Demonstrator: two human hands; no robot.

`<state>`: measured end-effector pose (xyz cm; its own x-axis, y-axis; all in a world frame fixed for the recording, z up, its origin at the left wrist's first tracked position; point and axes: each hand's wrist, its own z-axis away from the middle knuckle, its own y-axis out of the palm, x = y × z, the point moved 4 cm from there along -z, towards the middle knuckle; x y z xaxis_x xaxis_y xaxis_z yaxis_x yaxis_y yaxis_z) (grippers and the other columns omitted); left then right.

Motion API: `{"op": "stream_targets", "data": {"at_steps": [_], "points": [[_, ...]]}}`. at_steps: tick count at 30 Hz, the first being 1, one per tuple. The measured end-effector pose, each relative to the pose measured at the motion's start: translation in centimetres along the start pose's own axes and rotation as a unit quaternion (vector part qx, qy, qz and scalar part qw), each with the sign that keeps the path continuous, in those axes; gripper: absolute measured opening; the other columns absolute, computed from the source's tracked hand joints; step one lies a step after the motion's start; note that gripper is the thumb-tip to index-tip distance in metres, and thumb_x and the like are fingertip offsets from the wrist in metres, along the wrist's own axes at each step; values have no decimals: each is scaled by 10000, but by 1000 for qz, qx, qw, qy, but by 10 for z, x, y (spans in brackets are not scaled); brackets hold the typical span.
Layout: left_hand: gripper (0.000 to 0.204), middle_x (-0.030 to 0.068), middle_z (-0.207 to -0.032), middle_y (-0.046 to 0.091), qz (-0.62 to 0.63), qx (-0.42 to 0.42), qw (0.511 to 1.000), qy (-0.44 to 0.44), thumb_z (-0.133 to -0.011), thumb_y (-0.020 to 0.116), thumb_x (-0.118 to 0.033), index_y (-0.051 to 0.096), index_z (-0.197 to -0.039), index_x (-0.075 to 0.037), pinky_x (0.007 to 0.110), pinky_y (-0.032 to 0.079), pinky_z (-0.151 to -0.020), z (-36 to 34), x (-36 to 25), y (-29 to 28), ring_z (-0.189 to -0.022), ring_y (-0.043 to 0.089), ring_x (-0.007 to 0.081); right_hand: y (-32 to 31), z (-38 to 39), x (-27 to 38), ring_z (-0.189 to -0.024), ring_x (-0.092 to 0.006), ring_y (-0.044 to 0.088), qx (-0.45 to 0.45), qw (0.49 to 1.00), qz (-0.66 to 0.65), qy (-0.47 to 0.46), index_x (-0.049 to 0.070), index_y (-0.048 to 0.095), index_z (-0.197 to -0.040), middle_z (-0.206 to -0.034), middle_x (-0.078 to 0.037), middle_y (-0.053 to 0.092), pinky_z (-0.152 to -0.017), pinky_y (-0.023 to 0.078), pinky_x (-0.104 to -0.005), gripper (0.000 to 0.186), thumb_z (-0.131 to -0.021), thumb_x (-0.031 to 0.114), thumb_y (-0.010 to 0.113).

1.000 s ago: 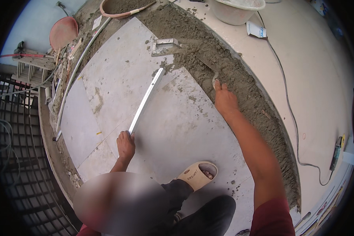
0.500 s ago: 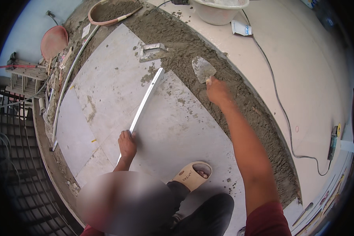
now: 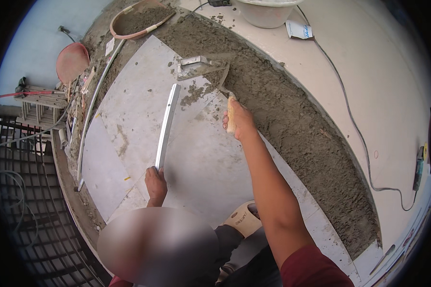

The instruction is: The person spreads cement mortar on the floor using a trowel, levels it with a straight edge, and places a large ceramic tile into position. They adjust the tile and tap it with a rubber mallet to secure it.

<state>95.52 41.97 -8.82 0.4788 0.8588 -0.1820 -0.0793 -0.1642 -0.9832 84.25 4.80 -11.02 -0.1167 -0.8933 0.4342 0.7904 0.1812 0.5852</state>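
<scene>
My right hand [image 3: 239,119] is wrapped round the wooden handle of a pointed trowel [image 3: 226,76]. Its blade is turned on edge at the border between the wet mortar [image 3: 273,100] and the light grey floor tiles [image 3: 196,148]. In my left hand [image 3: 156,184] is a long silver metal straightedge [image 3: 168,124], its far end out over the tiles and clear of the mortar. A flat plastering trowel [image 3: 194,67] lies just beyond the trowel blade, partly on the tiles. Crumbs of mortar are scattered near the tile edge.
A mortar-filled round tub [image 3: 143,21] is at the far left, with a white basin [image 3: 268,13] at the far right. A power tool [image 3: 419,167] and its cord lie on the pale floor to the right. A ladder [image 3: 40,105] and metal grating [image 3: 24,177] are at left.
My right hand has swung the trowel leftward from the mortar to the tile edge, turning its blade on edge. The straightedge's far end has shifted left, away from the mortar.
</scene>
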Motion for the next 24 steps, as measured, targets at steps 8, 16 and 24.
{"op": "stream_targets", "data": {"at_steps": [8,16,24], "points": [[200,203,-999,548,11,-7,998,55,-988,569,-179,522,-1005,14,513,427,-822,-13,-22,3,-938,534,416,2,35,62,-847,-341,692,-138,804,537,-214,12,527,-1122,-938,-194,673,-710,566,-469,248,-952,192,554],[216,195,-993,542,30,23,995,97,-977,590,-192,530,-1026,10,493,420,-829,-32,-62,18,-936,525,400,-38,76,155,-1026,-369,689,-151,635,751,-99,-42,637,-1121,-1069,-248,700,-845,560,-443,287,-950,166,539],[216,187,-998,547,36,18,991,129,-971,601,-196,541,-1028,3,500,423,-838,-56,-98,31,-937,527,397,-60,101,83,-1016,-382,676,-84,658,741,-106,-42,597,-1185,-1062,-245,687,-852,543,-481,362,-981,257,570]]}}
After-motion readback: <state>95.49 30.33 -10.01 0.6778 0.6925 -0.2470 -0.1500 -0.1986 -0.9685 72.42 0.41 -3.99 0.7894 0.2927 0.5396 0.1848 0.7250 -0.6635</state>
